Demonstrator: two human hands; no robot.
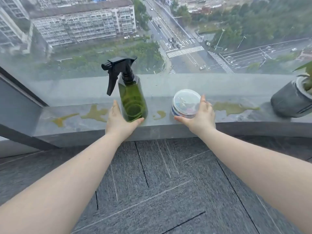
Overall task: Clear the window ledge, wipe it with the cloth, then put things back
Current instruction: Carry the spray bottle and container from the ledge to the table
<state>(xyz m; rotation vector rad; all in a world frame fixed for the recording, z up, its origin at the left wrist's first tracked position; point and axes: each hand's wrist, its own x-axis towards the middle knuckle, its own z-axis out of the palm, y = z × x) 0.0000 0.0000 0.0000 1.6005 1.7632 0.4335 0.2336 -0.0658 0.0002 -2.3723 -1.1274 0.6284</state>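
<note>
A green spray bottle [131, 98] with a black trigger head stands upright on the grey window ledge [168, 123]. My left hand [118, 120] cups its base, fingers on the left side and thumb against the front. A round clear-lidded container [185, 103] sits on the ledge to the right. My right hand [199, 115] wraps it, fingers on its right side and thumb under its front edge. Yellow-green stains [233, 108] are spread along the ledge. No cloth is in view.
A dark grey plant pot [290, 100] with green leaves stands at the ledge's right end. The window glass rises directly behind the ledge. Grey carpet tiles [160, 183] cover the floor below. A dark window frame [22, 88] bounds the ledge at the left.
</note>
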